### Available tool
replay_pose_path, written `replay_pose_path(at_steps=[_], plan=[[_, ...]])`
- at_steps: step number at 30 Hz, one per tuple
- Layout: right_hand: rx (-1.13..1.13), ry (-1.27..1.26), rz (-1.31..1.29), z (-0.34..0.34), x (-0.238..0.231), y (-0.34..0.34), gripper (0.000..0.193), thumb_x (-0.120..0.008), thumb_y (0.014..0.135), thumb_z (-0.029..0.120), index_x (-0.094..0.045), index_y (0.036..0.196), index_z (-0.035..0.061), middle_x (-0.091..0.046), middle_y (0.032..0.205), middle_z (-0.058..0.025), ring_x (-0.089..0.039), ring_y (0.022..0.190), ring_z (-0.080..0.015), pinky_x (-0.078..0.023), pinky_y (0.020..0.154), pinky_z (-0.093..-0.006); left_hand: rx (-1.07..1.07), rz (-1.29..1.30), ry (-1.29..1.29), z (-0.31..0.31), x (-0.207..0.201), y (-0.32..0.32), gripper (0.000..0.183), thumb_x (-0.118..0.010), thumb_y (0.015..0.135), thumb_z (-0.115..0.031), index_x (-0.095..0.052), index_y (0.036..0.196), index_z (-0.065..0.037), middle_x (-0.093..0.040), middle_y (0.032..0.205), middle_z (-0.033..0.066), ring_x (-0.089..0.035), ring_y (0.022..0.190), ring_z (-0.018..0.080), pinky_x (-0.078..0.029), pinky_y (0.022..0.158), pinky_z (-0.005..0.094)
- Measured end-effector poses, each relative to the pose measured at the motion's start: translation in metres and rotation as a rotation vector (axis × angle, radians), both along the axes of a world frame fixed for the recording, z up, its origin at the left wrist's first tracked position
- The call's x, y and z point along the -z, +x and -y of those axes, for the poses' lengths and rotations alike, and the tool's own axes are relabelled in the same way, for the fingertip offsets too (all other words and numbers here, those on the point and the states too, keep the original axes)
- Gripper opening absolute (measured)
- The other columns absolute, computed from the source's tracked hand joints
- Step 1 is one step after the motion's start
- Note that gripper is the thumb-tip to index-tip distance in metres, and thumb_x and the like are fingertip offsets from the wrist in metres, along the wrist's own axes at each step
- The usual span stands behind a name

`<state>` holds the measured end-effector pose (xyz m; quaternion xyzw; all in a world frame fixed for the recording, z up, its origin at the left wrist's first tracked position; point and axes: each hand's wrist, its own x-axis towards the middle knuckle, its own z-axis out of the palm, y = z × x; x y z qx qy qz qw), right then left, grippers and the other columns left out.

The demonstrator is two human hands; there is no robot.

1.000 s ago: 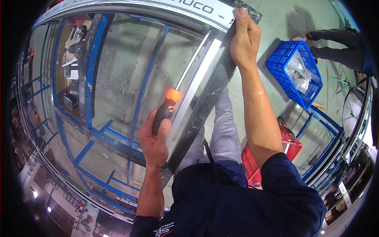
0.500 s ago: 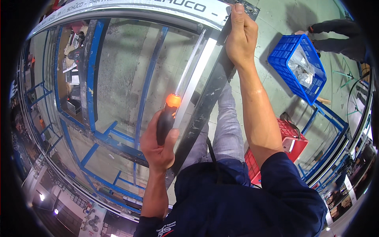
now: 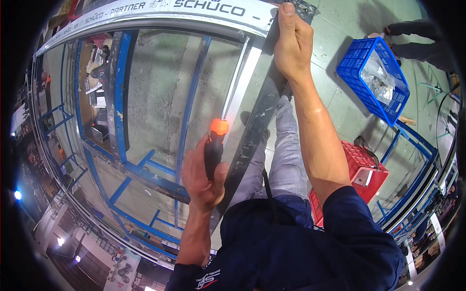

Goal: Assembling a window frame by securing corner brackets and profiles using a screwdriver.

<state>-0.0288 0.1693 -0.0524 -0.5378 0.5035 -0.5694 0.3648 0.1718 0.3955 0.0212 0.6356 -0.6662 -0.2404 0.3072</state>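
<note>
A long screwdriver (image 3: 213, 154) with a black and orange handle lies in my left hand (image 3: 201, 177). The fingers curl round its left side and the thumb presses from the right. Its thin bright shaft slants up beside a white strip (image 3: 246, 72), and the tip reaches the corner under a silver profile (image 3: 160, 14) wrapped in printed film. My right hand (image 3: 294, 46) is closed over the dark beam (image 3: 264, 97) at that corner, thumb stretched along the top. What the right fingers touch underneath is hidden.
Blue metal framework (image 3: 189, 102) stands under the profile, with a shelf of tools (image 3: 99, 72) on the left. A blue crate (image 3: 383, 104) holding clear plastic and a red crate (image 3: 364, 169) stand on the floor at right. Another person's dark-clothed legs (image 3: 417, 41) show at upper right.
The view has shifted a little, so most things sit slightly further right. My left fingers look a bit looser and straighter round the screwdriver handle. The right hand keeps its hold on the beam.
</note>
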Motion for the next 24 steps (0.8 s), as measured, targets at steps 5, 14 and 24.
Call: replay_pose_path(at_steps=[5,14,24], plan=[[-0.003,-0.038,0.008,0.001,-0.003,0.001,0.054,-0.041,0.114,0.038,-0.059,0.084,-0.0032,-0.052,0.071,-0.0036,-0.046,0.069,-0.0129,-0.040,0.062,-0.0324,-0.053,0.049,0.025,-0.002,-0.004,-0.007,0.053,-0.068,0.100,-0.028,-0.055,0.139,0.005,-0.065,0.102,0.0183,-0.060,0.084,0.0334,-0.048,0.074,0.0420],[-0.212,0.036,0.236,0.004,-0.003,-0.019,0.041,-0.048,0.110,0.029,-0.068,0.119,-0.0055,-0.070,0.089,-0.0066,-0.060,0.080,-0.0134,-0.048,0.073,-0.0290,-0.211,-0.095,0.174,0.013,-0.007,-0.014,0.041,-0.068,0.102,-0.022,-0.057,0.134,0.001,-0.063,0.114,0.0131,-0.061,0.101,0.0224,-0.050,0.088,0.0334],[-0.595,-0.159,-0.087,0.039,-0.009,-0.077,0.051,-0.075,0.072,0.005,-0.068,0.122,-0.0025,-0.075,0.099,-0.0185,-0.072,0.075,-0.0298,-0.057,0.069,-0.0356,-0.288,-0.025,0.214,0.021,0.010,-0.019,0.049,-0.055,0.107,-0.045,-0.060,0.119,0.002,-0.053,0.084,-0.0031,-0.045,0.074,0.0063,-0.037,0.066,0.0238]])
